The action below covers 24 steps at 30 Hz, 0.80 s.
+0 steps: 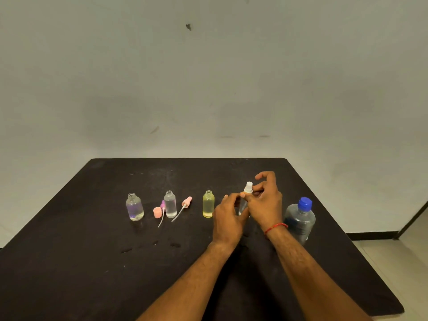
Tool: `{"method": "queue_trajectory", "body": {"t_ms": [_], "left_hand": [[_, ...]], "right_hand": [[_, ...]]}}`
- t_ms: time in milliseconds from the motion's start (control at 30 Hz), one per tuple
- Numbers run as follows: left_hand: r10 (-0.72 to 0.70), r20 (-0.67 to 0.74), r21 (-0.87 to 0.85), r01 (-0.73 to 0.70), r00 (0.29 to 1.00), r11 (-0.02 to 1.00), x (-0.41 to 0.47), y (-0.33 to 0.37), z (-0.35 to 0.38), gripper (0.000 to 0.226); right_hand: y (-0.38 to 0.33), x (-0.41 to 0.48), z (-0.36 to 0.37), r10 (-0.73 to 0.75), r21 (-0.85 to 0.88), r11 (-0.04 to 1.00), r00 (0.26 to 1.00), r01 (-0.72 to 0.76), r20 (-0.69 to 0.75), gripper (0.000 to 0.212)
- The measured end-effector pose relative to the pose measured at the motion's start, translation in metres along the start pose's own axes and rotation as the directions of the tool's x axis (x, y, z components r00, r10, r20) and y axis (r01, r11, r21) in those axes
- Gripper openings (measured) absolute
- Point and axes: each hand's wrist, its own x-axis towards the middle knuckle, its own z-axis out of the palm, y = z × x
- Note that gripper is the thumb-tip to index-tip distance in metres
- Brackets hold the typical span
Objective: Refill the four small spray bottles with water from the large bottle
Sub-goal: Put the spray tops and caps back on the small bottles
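Observation:
Three small bottles stand open on the black table (pixel 92 262): a purple-tinted one (pixel 134 207), a clear one (pixel 170 205) and a yellow one (pixel 208 205). A fourth clear bottle (pixel 242 206) is held upright by my left hand (pixel 228 218), whose fingers wrap its body. My right hand (pixel 266 200) pinches its white spray top (pixel 248 187) at the neck. The large water bottle (pixel 300 220) with a blue cap stands just right of my right wrist.
A pink cap (pixel 157 212), a purple spray head with tube (pixel 162 210) and a pink spray head with tube (pixel 184 206) lie between the bottles. Small wet spots (pixel 150 246) mark the table in front. The table's right edge is close to the large bottle.

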Motion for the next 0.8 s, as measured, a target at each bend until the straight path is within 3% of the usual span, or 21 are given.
{"method": "queue_trajectory", "body": {"t_ms": [267, 500, 800], "left_hand": [[-0.071, -0.015, 0.038, 0.071, 0.997, 0.997, 0.004, -0.007, 0.012, 0.022], [-0.177, 0.002, -0.02, 0.177, 0.984, 0.984, 0.014, -0.013, 0.017, 0.021], [-0.21, 0.041, 0.038, 0.208, 0.977, 0.977, 0.013, -0.021, 0.018, 0.028]], "right_hand": [[0.012, 0.007, 0.02, 0.088, 0.015, 0.996, 0.989, -0.087, -0.117, 0.052], [0.024, 0.015, 0.024, 0.155, 0.014, 0.988, 0.985, -0.155, -0.072, 0.048], [0.037, 0.012, 0.025, 0.136, -0.019, 0.99, 0.99, -0.136, -0.022, 0.039]]}}
